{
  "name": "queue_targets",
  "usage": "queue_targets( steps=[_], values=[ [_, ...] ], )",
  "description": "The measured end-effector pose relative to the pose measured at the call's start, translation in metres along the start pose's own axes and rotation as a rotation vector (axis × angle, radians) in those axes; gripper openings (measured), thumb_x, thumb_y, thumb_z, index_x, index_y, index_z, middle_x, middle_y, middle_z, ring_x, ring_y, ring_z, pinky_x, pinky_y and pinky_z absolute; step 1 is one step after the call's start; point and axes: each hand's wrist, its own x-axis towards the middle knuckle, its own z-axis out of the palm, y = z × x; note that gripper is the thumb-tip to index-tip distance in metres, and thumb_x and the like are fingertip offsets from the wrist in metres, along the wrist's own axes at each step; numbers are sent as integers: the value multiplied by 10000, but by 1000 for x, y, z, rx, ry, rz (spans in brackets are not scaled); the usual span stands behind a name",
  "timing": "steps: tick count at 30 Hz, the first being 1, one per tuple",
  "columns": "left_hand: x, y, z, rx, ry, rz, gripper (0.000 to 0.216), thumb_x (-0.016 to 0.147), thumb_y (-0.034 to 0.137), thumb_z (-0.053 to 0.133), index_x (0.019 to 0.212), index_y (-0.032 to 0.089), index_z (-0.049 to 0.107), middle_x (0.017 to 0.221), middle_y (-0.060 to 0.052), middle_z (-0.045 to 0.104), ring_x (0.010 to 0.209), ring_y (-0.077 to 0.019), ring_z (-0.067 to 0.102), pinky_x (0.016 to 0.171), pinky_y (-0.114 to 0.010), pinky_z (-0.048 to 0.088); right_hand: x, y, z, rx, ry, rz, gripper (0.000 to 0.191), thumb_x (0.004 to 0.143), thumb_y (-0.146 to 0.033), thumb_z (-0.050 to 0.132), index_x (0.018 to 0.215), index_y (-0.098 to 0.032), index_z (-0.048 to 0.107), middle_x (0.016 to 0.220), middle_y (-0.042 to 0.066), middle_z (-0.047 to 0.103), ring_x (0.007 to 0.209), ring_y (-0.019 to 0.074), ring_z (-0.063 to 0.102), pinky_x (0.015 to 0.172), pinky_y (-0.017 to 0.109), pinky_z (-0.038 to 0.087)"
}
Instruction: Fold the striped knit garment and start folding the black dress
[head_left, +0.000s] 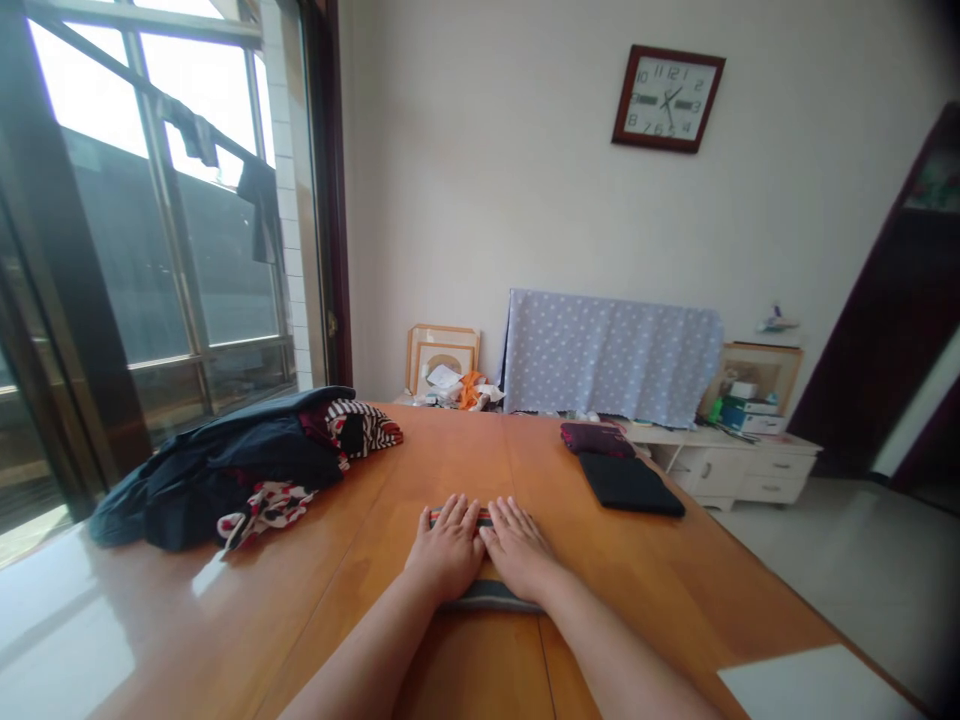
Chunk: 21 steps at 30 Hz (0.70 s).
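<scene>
My left hand (446, 548) and my right hand (517, 550) lie flat, palms down and side by side, on a folded striped cloth (457, 517). Its red, black and white stripes show beyond my fingertips, and a grey-blue edge (491, 597) shows below my wrists. Most of the cloth is hidden under my hands. Both hands hold nothing in their fingers. The cloth lies on a honey-coloured wooden table (360, 590), near its middle.
A heap of dark clothing with red-and-white patterned pieces (225, 475) lies on the table's left. A black folded garment (630, 485) and a dark red cloth (596, 438) lie on the right. A white sheet (817, 685) covers the near right corner.
</scene>
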Motion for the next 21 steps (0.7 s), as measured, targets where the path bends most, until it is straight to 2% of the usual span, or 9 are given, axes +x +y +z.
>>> queue_targets(
  steps=[8, 15, 21],
  values=[
    [4, -2, 1, -22, -47, -2, 619, 964, 474, 247, 1534, 247, 328, 1627, -70, 223, 1510, -281, 146, 1146, -677, 108, 1, 2, 1, -5, -8, -8, 752, 982, -588, 98, 1582, -138, 150, 1653, 81, 74, 1524, 240, 10, 1225, 423, 30],
    [7, -7, -3, -78, -136, 12, 649, 973, 525, 211, 1565, 261, 232, 1639, -56, 187, 1520, -263, 93, 1150, -660, 117, 2, 4, -2, 2, -68, -7, 759, 980, -602, 112, 1588, -148, 97, 1655, 62, 14, 1523, 232, -36, 1221, 421, 9],
    [0, -6, -5, -7, -61, 25, 636, 979, 510, 233, 1563, 260, 248, 1643, -46, 173, 1523, -265, 57, 1174, -622, 88, -1, 4, -2, -1, -67, -3, 754, 978, -605, 116, 1590, -165, 78, 1656, 43, -11, 1522, 225, -49, 1220, 415, 3]
  ],
)
